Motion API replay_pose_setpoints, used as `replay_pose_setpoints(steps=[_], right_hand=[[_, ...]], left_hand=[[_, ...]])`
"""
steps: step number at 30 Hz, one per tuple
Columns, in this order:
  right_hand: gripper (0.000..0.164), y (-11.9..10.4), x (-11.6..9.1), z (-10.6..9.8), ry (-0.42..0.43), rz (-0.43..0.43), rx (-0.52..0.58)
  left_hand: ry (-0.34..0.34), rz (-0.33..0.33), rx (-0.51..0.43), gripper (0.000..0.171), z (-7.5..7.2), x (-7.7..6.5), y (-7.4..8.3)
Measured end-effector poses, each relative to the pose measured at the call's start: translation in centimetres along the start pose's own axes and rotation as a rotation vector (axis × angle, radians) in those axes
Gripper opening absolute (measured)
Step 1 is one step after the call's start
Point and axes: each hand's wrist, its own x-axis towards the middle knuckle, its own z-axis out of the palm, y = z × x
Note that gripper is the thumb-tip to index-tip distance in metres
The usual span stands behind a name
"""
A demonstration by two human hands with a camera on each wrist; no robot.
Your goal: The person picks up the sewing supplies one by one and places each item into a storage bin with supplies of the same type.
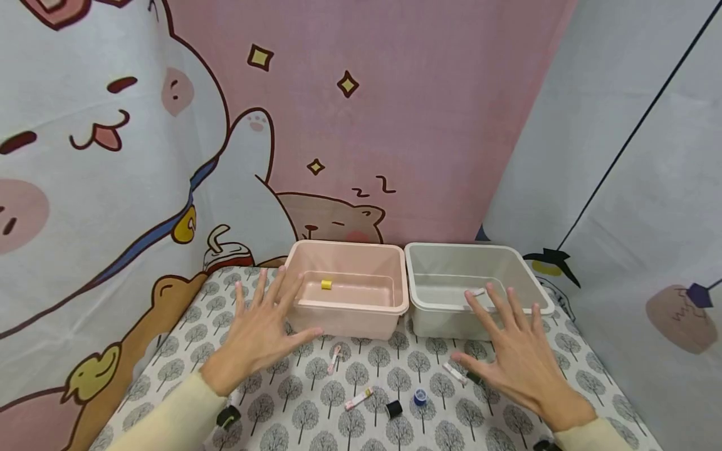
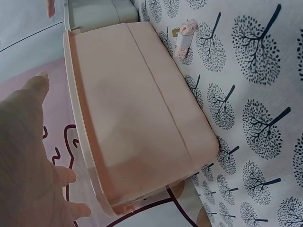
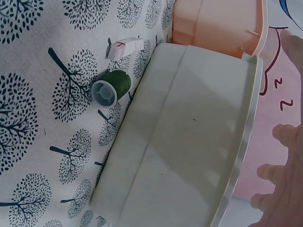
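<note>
My left hand [image 1: 262,332] hovers with spread fingers in front of the left end of a pink bin [image 1: 344,322], holding nothing. My right hand [image 1: 521,360] is spread in the same way before a pale grey bin [image 1: 445,322], also holding nothing. A yellow thread spool [image 1: 326,285] lies inside the pink bin. In the grey bin, a small white piece [image 1: 478,292] shows partly behind my right fingertips. Close to the right thumb are a white-and-pink folded strip [image 1: 454,373] and a green thread spool [image 3: 112,88], mostly hidden in the head view.
Between the hands lie a blue spool [image 1: 420,397], a black spool [image 1: 394,409] and two pinkish strips, one nearer [image 1: 359,398] and one farther [image 1: 334,360]. A dark spool [image 1: 228,416] sits by the left sleeve. Tree-patterned cloth [image 1: 304,416] covers the table; a printed curtain [image 1: 429,125] hangs behind.
</note>
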Motion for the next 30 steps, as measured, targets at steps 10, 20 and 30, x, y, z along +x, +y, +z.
replay_pose_setpoints(steps=[10, 20, 30], right_hand=[[0.120, -0.06, 0.08, 0.24, 0.019, -0.006, 0.008], [0.117, -0.16, -0.05, 0.45, 0.034, -0.027, 0.006], [0.117, -0.11, -0.62, 0.52, 0.057, -0.039, 0.011]], left_hand=[[-0.004, -0.012, 0.005, 0.115, 0.07, -0.02, -0.36], [-0.005, -0.022, -0.014, 0.113, 0.10, -0.13, -0.65], [0.003, -0.018, -0.018, 0.112, -0.10, 0.34, -0.94]])
